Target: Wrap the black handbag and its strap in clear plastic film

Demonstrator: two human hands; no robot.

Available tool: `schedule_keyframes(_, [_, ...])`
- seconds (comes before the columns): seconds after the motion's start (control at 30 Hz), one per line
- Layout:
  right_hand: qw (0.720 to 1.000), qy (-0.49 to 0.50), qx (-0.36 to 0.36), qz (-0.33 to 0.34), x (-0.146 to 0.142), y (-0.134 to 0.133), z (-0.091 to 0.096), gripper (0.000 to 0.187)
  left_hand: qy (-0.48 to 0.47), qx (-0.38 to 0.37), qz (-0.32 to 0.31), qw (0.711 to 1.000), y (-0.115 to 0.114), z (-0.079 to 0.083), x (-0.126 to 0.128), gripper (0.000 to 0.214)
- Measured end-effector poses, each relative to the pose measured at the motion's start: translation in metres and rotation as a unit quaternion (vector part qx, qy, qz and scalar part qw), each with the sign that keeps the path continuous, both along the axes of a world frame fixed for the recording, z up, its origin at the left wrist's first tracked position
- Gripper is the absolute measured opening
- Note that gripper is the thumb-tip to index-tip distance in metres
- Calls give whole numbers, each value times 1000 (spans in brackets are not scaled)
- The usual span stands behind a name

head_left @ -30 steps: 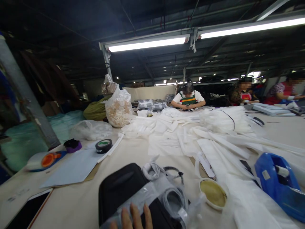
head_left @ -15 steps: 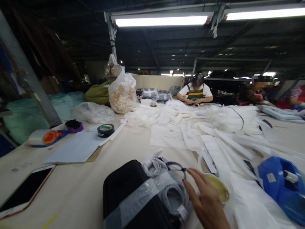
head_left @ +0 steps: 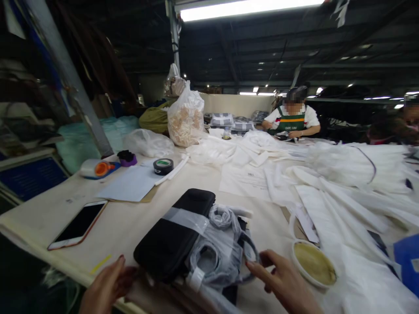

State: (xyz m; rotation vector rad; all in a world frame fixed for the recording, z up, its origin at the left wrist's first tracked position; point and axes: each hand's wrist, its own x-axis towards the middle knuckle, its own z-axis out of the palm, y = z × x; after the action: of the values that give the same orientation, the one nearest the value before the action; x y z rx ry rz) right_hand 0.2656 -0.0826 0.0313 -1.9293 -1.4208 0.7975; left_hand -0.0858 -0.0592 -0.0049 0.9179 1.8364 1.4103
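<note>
A black zippered case (head_left: 178, 237) lies on the table in front of me. A strip of clear tape (head_left: 188, 220) runs across it. On its right side are coiled grey cables (head_left: 206, 257) in clear plastic and a dark curved band (head_left: 253, 246). My right hand (head_left: 283, 281) is at the band's right edge, fingers bent but apart; whether they touch it I cannot make out. My left hand (head_left: 106, 285) is beside the case's lower left corner, fingers stretched out with nothing in them.
A phone (head_left: 78, 224) lies at left, with black tape (head_left: 163, 166) on pale paper (head_left: 131, 183) behind it. A round tub (head_left: 314, 264), white strips (head_left: 327, 213) and a blue dispenser (head_left: 407, 257) are at right. A co-worker (head_left: 293, 117) sits across the table.
The view has swung right to left, so the table appears shifted rightward. My left hand has come into view. The case is turned and lies farther left; my right hand is lower.
</note>
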Motion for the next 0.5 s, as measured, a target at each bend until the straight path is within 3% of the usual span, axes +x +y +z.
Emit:
schedule_keyframes(0.07, [988, -65, 137, -15, -11, -9, -6, 36, 135, 70, -27, 988, 1, 11, -3, 44])
schedule_keyframes(0.1, [974, -96, 206, -13, -16, -11, -8, 33, 234, 135, -72, 960, 2, 19, 0, 40])
schedule_keyframes(0.2, [921, -170, 348, 43, -35, -7, -4, 21, 465, 320, -255, 785, 11, 41, 22, 26])
schedule_keyframes(0.23, [910, -189, 361, 76, -42, -3, 0, 19, 495, 339, -286, 747, 16, 46, 33, 25])
schedule_keyframes(0.27, [907, -202, 353, 107, -51, 1, 4, 17, 512, 335, -299, 732, 21, 50, 43, 25])
schedule_keyframes(0.33, [921, -222, 282, 154, -70, 11, 12, 13, 526, 289, -300, 742, 31, 54, 62, 25])
schedule_keyframes(0.43, [943, -249, 169, 139, -93, 24, 14, 7, 535, 214, -312, 755, 41, 51, 75, 24])
schedule_keyframes(0.5, [938, -261, 178, 140, -101, 33, 10, 15, 543, 207, -326, 745, 44, 44, 76, 25])
